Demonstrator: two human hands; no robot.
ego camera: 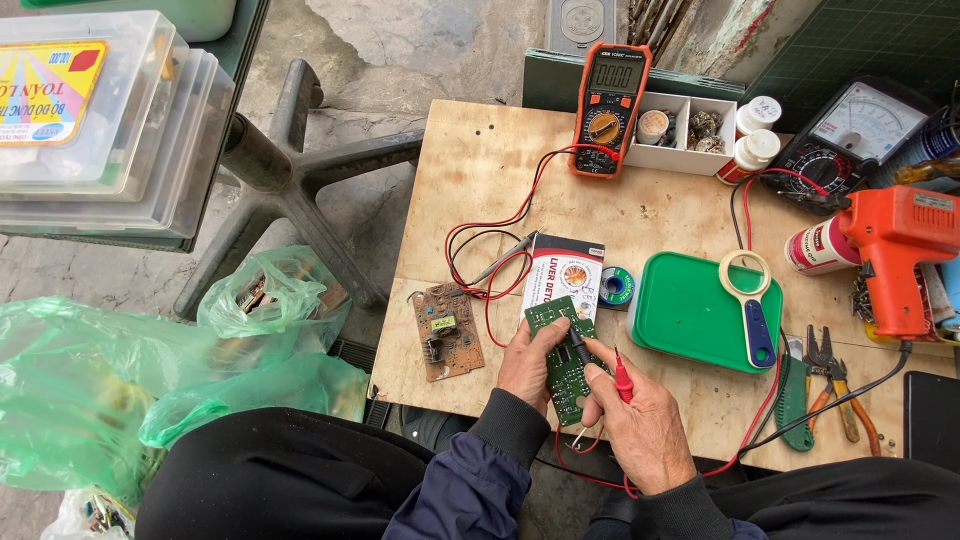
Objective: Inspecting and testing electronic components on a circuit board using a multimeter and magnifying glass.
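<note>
Two hands over rough plywood table [480, 170], left hand [527, 365] gripping flat green circuit board [560, 350], right hand [640, 425] pinching slim probes [600, 365].

Bare plywood table [480, 170] — matt, scuffed; green lid [690, 310] of smooth, glossy plastic; thin, crinkled, translucent plastic bags [90, 390]; circuit board [568, 365] lacquered green (slight sheen); orange multimeter [610, 110] casing — matt, rubbery.

white and red flat carton [562, 275] lying mid-table | grey screen [614, 75] atop orange multimeter [608, 108] at far edge | pale dial face [866, 120] on black analog meter, far right | yellow-red label [45, 90] on clear stacked boxes, upper left | red-white label on canister [818, 247] beside orange tool
</note>
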